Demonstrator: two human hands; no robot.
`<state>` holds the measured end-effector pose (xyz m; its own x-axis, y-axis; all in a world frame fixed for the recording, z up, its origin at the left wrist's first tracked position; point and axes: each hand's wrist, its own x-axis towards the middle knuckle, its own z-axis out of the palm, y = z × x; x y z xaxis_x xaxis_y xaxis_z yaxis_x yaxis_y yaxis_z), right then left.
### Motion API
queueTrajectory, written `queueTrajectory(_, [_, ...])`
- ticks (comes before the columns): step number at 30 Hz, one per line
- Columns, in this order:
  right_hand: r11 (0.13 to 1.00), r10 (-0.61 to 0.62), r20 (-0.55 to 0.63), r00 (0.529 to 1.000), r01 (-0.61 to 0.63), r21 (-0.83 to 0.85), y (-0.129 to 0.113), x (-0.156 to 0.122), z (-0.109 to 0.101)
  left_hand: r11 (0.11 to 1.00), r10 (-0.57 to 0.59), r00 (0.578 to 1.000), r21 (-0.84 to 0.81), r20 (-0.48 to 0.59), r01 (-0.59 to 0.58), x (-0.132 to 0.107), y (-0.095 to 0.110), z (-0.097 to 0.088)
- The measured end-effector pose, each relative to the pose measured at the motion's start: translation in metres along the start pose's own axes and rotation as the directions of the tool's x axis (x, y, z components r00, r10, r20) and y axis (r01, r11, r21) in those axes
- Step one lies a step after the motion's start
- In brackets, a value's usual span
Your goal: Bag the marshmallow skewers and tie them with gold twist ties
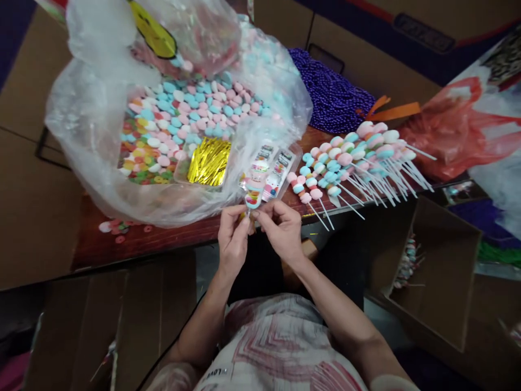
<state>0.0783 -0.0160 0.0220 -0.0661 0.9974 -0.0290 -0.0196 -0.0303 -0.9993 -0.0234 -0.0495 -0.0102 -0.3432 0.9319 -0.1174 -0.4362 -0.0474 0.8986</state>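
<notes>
In front of me, at the table's edge, a candy skewer in a clear printed wrapper [254,187] stands upright above my fingertips. My left hand [233,239] is closed, thumb and forefinger pinching the wrapper's lower end around the stick. Close beside it, my right hand [284,228] is also closed in a pinch at that same end; something small and gold-coloured shows between the fingertips, partly hidden. Just behind lie flat printed wrappers [280,174]. A clear box of gold twist ties [209,162] sits left of them.
A large open plastic bag [67,117] holds pink, blue and white candies [195,108] and ring candies. Right of my hands lie piled candy skewers [345,157], with purple beads [329,89] behind and a red plastic bag [451,130] beyond. Cardboard boxes [435,277] stand below the dark table [134,241].
</notes>
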Motion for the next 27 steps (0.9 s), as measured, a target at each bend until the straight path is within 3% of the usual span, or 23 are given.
queueTrajectory(4, [1.0,-0.014,0.027,1.0,0.014,-0.016,0.003,-0.003,-0.009,0.977,0.167,0.986,0.128,0.028,-0.169,0.0,-0.007,0.004])
queueTrajectory(8, [0.992,-0.086,0.043,0.995,0.089,-0.085,0.01,-0.008,-0.014,0.962,0.206,0.979,0.185,0.003,-0.203,0.002,-0.012,0.011])
queueTrajectory(11, [0.997,-0.068,0.072,0.995,0.07,-0.017,0.014,-0.012,-0.015,0.993,0.108,0.994,0.044,0.0,-0.108,0.004,-0.008,0.022])
queueTrajectory(15, [0.992,0.016,0.081,0.997,-0.026,0.123,0.016,-0.011,-0.021,0.984,-0.15,0.985,-0.084,0.081,0.157,0.008,0.005,0.028])
queueTrajectory(17, [0.992,0.003,0.101,0.995,-0.016,0.123,0.015,-0.009,-0.03,0.935,-0.326,0.931,-0.09,0.163,0.343,0.01,0.012,0.025])
queueTrajectory(21, [0.993,-0.105,0.197,0.975,0.091,0.081,0.012,-0.004,-0.057,0.709,-0.63,0.686,-0.092,0.365,0.699,0.012,0.016,0.017])
queueTrajectory(23, [0.991,-0.13,0.315,0.94,0.114,0.071,0.012,-0.003,-0.069,0.649,-0.669,0.612,-0.07,0.421,0.758,0.01,0.014,0.02])
queueTrajectory(24, [0.99,-0.143,0.352,0.925,0.136,0.042,0.012,-0.003,-0.072,0.66,-0.667,0.612,-0.046,0.425,0.75,0.008,0.011,0.023])
queueTrajectory(25, [0.985,-0.158,0.359,0.92,0.175,-0.014,0.012,-0.004,-0.075,0.702,-0.643,0.648,-0.023,0.408,0.712,0.006,0.007,0.026])
queueTrajectory(27, [0.947,-0.201,0.298,0.933,0.264,-0.186,0.012,-0.007,-0.075,0.845,-0.513,0.796,0.025,0.321,0.534,0.0,-0.001,0.033])
